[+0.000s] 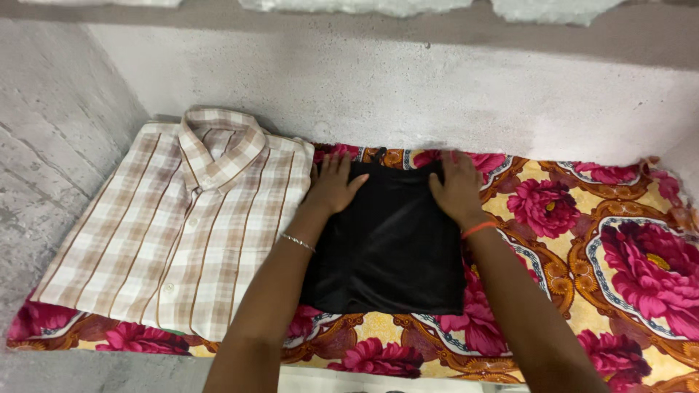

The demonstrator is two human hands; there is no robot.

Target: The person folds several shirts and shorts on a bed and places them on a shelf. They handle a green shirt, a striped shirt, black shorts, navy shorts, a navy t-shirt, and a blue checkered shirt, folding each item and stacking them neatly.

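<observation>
Left hand [334, 185], right hand [456, 188] flat on folded black garment [387, 251], checked shirt [182, 218] beside

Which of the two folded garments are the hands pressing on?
The black garment; both the left hand and right hand lie on it. The checked shirt beside it is untouched.

Soft, even light from above; wall [408, 94] slightly washed out, black cloth [389, 247] loses detail, faint shadows, mild wide-angle bending at edges, focus sharp
</observation>
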